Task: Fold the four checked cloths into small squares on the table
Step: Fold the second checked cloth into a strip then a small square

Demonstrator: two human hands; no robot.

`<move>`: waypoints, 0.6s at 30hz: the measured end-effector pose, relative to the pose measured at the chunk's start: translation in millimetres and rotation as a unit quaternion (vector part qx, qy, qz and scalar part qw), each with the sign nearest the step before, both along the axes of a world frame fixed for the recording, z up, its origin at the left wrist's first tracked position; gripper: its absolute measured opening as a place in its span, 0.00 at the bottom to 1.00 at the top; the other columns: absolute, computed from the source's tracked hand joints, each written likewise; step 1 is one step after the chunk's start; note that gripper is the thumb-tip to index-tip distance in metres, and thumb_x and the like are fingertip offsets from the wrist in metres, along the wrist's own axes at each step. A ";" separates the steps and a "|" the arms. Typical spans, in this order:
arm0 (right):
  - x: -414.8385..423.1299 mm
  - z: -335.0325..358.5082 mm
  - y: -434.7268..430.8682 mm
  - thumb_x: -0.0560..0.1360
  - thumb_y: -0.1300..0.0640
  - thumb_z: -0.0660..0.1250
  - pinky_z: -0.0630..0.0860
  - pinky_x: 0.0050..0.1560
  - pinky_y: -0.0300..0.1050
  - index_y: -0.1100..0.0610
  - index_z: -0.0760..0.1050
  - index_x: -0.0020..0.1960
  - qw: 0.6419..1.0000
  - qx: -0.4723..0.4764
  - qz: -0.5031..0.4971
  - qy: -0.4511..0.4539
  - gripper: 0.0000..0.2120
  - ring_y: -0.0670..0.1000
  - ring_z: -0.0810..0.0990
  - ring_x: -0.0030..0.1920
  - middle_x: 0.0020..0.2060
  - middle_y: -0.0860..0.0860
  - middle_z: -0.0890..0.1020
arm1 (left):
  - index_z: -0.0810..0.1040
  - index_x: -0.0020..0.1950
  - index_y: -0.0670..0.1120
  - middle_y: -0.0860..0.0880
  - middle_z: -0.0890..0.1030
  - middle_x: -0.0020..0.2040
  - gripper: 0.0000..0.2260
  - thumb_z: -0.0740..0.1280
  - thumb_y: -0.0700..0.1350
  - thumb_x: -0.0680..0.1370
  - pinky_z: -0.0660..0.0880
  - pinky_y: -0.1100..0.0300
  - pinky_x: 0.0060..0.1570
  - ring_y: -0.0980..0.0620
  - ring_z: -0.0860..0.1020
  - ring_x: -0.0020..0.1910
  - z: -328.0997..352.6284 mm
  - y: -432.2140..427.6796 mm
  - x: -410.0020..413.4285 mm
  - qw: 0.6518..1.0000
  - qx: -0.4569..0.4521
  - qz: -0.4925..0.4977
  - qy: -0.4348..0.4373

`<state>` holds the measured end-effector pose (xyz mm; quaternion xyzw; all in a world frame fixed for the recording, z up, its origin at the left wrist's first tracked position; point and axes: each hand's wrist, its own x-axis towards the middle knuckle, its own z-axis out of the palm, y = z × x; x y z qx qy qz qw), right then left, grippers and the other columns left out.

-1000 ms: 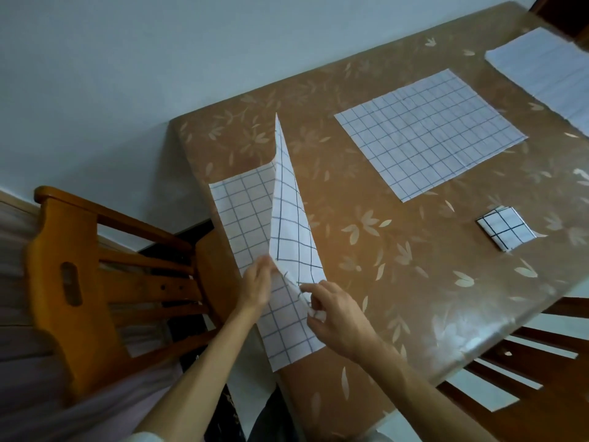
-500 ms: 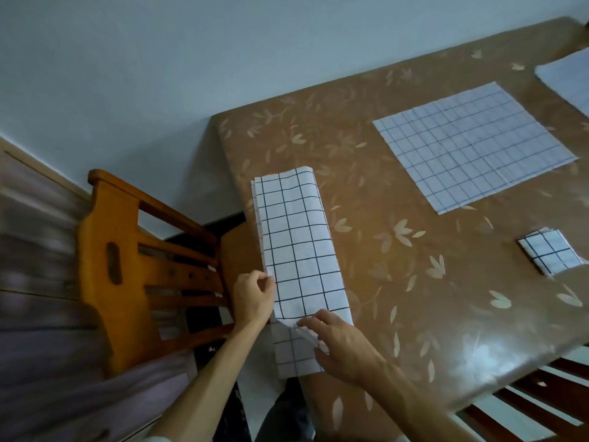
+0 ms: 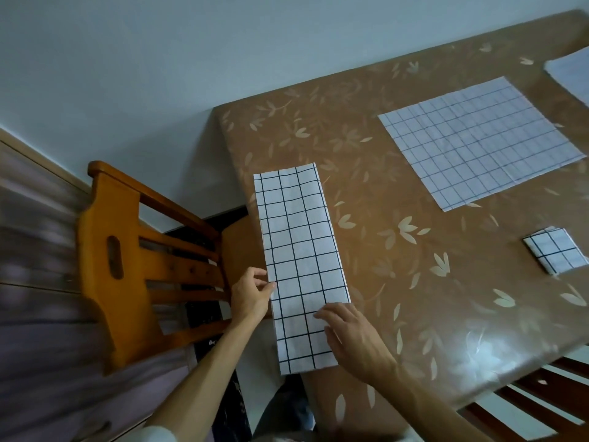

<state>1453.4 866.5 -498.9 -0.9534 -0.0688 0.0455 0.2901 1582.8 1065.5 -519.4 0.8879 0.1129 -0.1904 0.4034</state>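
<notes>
A white checked cloth, folded into a long narrow strip, lies along the left edge of the brown table. My left hand pinches the strip's left edge near its lower half. My right hand lies flat on the strip's lower right part, fingers spread. A second checked cloth is spread out flat further back. A small folded checked square sits at the right. Part of another pale cloth shows at the far right corner.
An orange wooden chair stands at the table's left end, close to my left hand. Another dark wooden chair shows at the lower right under the table edge. A pale wall runs behind the table.
The raised half of the cloth has come down onto the other half, making a flat strip. My right hand has moved onto the strip and flattened; the camera shifted left.
</notes>
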 end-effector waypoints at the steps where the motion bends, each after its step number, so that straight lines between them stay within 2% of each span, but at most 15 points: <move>1: -0.2 -2.9 -1.0 0.74 0.62 0.67 0.78 0.56 0.47 0.52 0.76 0.61 0.999 -0.025 0.024 -0.008 0.17 0.52 0.76 0.60 0.61 0.49 0.78 | 0.77 0.57 0.47 0.52 0.81 0.43 0.12 0.73 0.44 0.76 0.70 0.68 0.37 0.58 0.78 0.42 -0.4 0.3 0.0 1.000 0.000 -0.002 -0.002; 5: -1.3 -8.0 7.4 0.71 0.55 0.75 0.73 0.64 0.50 0.49 0.76 0.61 0.994 -0.091 0.067 0.014 0.20 0.55 0.71 0.70 0.69 0.53 0.73 | 0.77 0.57 0.47 0.50 0.82 0.44 0.11 0.73 0.45 0.76 0.68 0.70 0.36 0.59 0.78 0.41 -1.0 0.3 -0.2 1.000 -0.001 -0.002 -0.001; 9: 1.4 -12.1 15.0 0.67 0.51 0.78 0.72 0.65 0.52 0.49 0.74 0.62 0.991 -0.112 0.048 0.052 0.25 0.58 0.69 0.72 0.72 0.56 0.70 | 0.77 0.56 0.47 0.51 0.80 0.44 0.11 0.73 0.46 0.76 0.70 0.69 0.36 0.59 0.77 0.41 -0.3 -0.4 -1.5 1.000 -0.008 0.004 -0.003; 12: 0.7 -15.7 13.0 0.67 0.50 0.78 0.73 0.66 0.54 0.48 0.72 0.64 0.990 -0.114 0.056 0.067 0.27 0.58 0.67 0.73 0.73 0.56 0.68 | 0.77 0.55 0.48 0.51 0.81 0.43 0.11 0.74 0.46 0.76 0.70 0.69 0.36 0.57 0.78 0.41 -0.2 0.1 -3.4 1.000 -0.017 0.008 -0.001; 15: 1.7 -13.6 11.2 0.70 0.49 0.75 0.68 0.69 0.53 0.48 0.71 0.67 0.989 -0.114 0.067 0.068 0.28 0.57 0.64 0.75 0.75 0.56 0.65 | 0.76 0.58 0.48 0.52 0.81 0.42 0.13 0.74 0.45 0.76 0.72 0.68 0.38 0.55 0.80 0.43 -2.3 0.5 -5.3 1.000 -0.027 0.005 0.000; 18: 14.4 -9.7 14.8 0.72 0.54 0.73 0.64 0.69 0.50 0.51 0.71 0.69 0.991 -0.106 0.069 0.042 0.27 0.56 0.63 0.75 0.75 0.56 0.65 | 0.73 0.65 0.48 0.54 0.79 0.48 0.19 0.73 0.46 0.76 0.74 0.65 0.44 0.53 0.80 0.49 -3.0 -0.9 -8.8 0.999 -0.005 -0.021 -0.032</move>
